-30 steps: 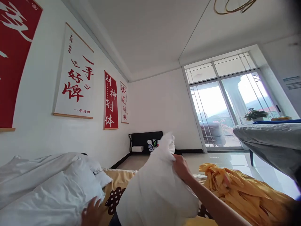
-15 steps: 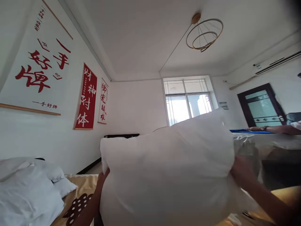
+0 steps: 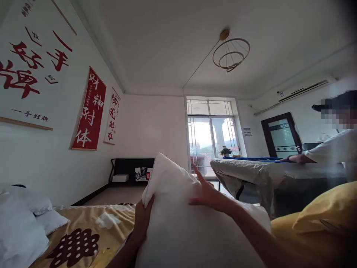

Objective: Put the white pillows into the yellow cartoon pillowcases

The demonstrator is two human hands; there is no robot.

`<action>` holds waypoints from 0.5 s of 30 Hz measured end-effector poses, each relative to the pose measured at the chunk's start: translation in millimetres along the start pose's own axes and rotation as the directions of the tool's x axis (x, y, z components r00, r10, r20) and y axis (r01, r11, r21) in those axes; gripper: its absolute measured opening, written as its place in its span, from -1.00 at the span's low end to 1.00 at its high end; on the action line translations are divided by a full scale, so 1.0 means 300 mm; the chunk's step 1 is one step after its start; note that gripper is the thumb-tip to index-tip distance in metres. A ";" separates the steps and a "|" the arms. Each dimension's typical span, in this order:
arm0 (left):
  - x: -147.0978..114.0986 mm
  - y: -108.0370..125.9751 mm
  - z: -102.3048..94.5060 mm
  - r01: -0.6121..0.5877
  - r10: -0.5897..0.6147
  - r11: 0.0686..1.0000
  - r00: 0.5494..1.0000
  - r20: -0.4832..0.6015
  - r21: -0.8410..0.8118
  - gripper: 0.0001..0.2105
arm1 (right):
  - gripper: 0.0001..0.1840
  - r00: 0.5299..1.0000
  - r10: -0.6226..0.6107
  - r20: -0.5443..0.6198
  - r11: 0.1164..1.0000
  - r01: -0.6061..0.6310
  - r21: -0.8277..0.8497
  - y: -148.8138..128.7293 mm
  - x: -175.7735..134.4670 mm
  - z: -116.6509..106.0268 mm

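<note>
A plump white pillow [image 3: 170, 227] stands tilted up in front of me, one corner pointing upward. My left hand [image 3: 145, 214] grips its left edge, the fingers partly hidden by the fabric. Against the upper right part of the pillow is my right hand [image 3: 205, 193], slightly blurred, with its fingers spread and the index finger stretched upward. Whether it presses on the cloth or hovers just over it I cannot tell.
White pillows [image 3: 21, 227] are piled at the left on a tan patterned cover [image 3: 119, 214]. A yellow cushion-like bundle [image 3: 329, 208] lies at the right. Beyond it, a person [image 3: 331, 145] leans an arm on a plastic-covered table [image 3: 251, 169]. A black bench [image 3: 131, 163] stands by the far wall.
The pillow has gone from broad and spread between both hands to narrower and corner-up. My right hand left its right edge and moved inward, fingers opening. The view turned slightly right.
</note>
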State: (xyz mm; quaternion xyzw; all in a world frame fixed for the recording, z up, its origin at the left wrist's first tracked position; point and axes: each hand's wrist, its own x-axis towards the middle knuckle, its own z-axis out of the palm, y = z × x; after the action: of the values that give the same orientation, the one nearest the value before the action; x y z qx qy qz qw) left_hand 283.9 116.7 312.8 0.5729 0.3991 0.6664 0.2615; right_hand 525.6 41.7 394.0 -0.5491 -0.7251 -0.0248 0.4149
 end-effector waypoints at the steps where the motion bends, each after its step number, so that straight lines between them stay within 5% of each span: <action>1: 0.003 0.019 -0.015 -0.012 0.011 1.000 1.000 0.026 0.026 -0.31 | 0.36 0.998 -0.023 0.053 1.000 0.022 0.022 -0.049 0.024 0.056; 4: 0.012 -0.015 -0.117 -0.065 0.028 0.984 0.976 0.216 0.168 -0.38 | 0.04 0.997 -0.039 0.067 0.998 0.035 0.056 -0.089 0.045 0.183; 7: -0.005 -0.184 -0.278 -0.139 0.007 0.952 0.900 0.436 0.271 -0.40 | -0.56 1.000 -0.013 0.017 1.000 0.013 0.022 -0.057 0.023 0.226; 10: -0.059 -0.342 -0.407 -0.073 -0.160 0.920 0.827 0.539 0.385 -0.35 | -0.80 0.993 -0.048 -0.105 0.994 0.037 -0.105 -0.065 0.010 0.220; 12: -0.101 -0.369 -0.426 0.038 -0.253 0.924 0.807 0.534 0.379 -0.35 | -0.79 0.977 -0.124 -0.175 0.970 0.081 -0.231 -0.092 0.012 0.226; 15: -0.143 -0.306 -0.359 0.199 -0.282 0.951 0.869 0.407 0.235 -0.42 | -0.68 0.943 -0.235 -0.235 0.928 0.145 -0.344 -0.113 0.002 0.274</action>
State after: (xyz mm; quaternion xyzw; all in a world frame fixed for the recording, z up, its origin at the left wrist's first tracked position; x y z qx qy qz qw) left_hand 178.1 107.1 210.0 0.6745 0.4592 0.4433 0.3710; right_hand 450.7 69.4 354.8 -0.5273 -0.6973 -0.2585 0.4109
